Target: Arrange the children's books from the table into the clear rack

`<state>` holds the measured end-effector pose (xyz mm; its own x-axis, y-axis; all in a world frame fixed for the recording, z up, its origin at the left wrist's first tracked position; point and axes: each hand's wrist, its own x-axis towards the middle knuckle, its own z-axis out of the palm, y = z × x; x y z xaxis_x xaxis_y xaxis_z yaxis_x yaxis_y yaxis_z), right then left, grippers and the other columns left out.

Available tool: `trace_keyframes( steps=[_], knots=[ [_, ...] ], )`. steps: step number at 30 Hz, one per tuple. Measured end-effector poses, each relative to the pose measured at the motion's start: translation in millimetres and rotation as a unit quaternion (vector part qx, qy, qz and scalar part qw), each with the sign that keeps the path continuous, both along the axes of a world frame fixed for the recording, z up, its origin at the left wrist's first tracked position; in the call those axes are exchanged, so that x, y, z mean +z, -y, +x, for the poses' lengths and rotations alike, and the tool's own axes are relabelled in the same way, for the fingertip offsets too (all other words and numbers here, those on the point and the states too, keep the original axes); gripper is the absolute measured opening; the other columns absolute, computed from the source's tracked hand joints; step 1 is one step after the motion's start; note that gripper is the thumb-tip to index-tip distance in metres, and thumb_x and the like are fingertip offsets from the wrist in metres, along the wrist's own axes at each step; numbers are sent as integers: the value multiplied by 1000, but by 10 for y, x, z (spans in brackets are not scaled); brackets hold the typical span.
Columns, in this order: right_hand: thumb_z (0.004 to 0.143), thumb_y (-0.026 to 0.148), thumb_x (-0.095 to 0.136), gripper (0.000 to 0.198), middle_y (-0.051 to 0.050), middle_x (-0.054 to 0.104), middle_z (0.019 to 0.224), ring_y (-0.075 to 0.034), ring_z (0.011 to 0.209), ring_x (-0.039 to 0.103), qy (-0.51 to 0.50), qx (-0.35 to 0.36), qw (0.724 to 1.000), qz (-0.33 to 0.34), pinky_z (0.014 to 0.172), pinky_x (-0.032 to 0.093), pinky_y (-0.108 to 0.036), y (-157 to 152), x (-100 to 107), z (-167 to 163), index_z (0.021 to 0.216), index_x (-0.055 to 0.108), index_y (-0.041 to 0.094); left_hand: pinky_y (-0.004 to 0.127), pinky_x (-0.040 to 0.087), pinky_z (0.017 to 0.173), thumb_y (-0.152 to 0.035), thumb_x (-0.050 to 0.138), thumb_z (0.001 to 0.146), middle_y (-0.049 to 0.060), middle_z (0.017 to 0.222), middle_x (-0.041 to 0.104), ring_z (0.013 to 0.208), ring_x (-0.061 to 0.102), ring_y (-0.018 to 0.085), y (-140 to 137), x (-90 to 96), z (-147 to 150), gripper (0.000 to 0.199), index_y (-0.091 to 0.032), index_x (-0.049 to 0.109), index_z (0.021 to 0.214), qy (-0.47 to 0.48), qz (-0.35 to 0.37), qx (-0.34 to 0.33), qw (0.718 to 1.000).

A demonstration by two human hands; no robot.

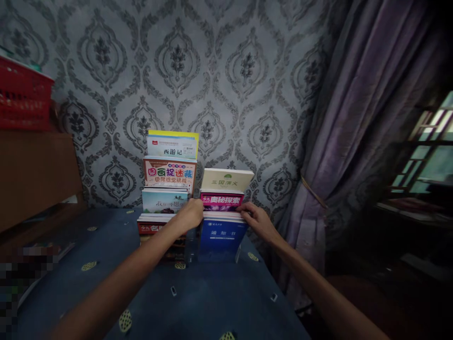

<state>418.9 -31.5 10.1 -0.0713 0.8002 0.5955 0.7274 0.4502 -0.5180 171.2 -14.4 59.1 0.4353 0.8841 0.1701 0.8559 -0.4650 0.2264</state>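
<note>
Two stepped stacks of upright books stand in a clear rack [191,250]. In the right column, a magenta book [222,201] stands between a cream book [227,180] behind and a blue book [222,240] in front. My left hand [193,214] is closed at the magenta book's left edge, its fingertips partly hidden. At that book's right edge, my right hand [256,219] pinches with thumb and forefinger, just above the blue book's corner. The left column has a red book [148,227], a pale blue book [161,200], a picture-puzzle book [170,174] and a white book [171,146]; my left forearm partly covers the front ones.
The rack stands on a dark blue patterned tablecloth [148,293] against a papered wall [226,85]. A red basket [24,97] sits on a brown wooden cabinet [35,174] at left. A purple curtain [339,118] hangs at right, beside a window [421,156].
</note>
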Motion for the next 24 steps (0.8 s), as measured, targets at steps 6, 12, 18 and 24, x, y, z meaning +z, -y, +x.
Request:
trace_keyframes(
  steps=[6,12,18,24],
  knots=[
    [78,29,47,19,-7,71,86,-23,79,65,-23,-71,997,16,73,49,-35,30,14,-59,87,61,20,34,51,81,-18,44,95,30,110,68,105,69,33,122,30,15,33,1,59,118,20,19,33,999],
    [81,25,43,28,-12,73,98,-26,91,67,-22,-114,993,22,82,49,-37,-5,15,-208,104,59,18,29,51,78,-18,45,95,26,111,69,105,69,29,126,51,37,29,-3,63,112,23,2,34,999],
    [80,24,41,26,-9,71,80,-25,71,64,26,-166,985,23,68,46,-33,15,33,-234,92,64,19,29,50,81,-15,46,93,25,109,71,106,69,29,153,108,78,28,-5,69,105,20,-7,32,999],
    [81,31,43,20,-4,67,69,-21,60,59,25,-166,985,39,58,41,-30,14,8,-190,84,61,22,30,50,85,-18,46,93,24,110,71,109,67,29,112,77,85,29,-7,70,106,39,-10,26,999]
  ],
)
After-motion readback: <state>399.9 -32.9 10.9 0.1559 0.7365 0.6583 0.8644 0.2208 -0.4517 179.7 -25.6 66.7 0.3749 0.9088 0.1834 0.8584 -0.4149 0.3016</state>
